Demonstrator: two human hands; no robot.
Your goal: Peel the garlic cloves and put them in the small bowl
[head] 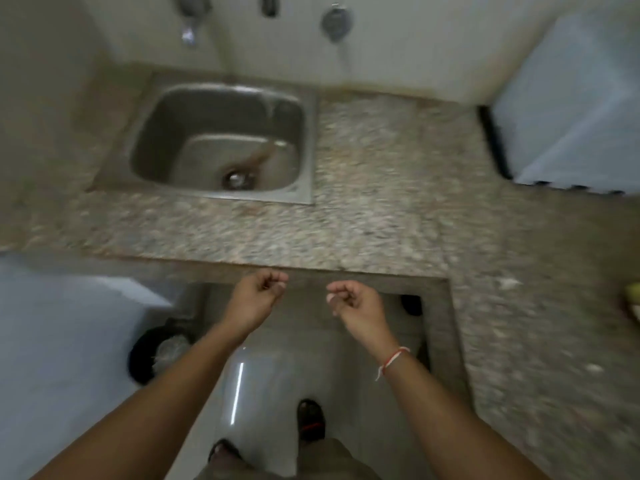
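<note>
Two sandalled feet [311,420] on pale floor [263,372] nearest, forearms reaching forward. Left hand [258,295] and right hand [356,304] loosely curled at the surface [381,188] edge, apparently holding nothing, though blur hides the fingertips. No garlic cloves or small bowl in view; possibly further right, where pale flecks [508,283] and a greenish object [633,299] lie at the frame edge. Judged ahead: cloves light, firm, papery-skinned, slippery once peeled; best pinched at the root end. Speckled stone surface beyond, steel sink [221,140] set in, taps [188,32] on the pale wall behind.
</note>
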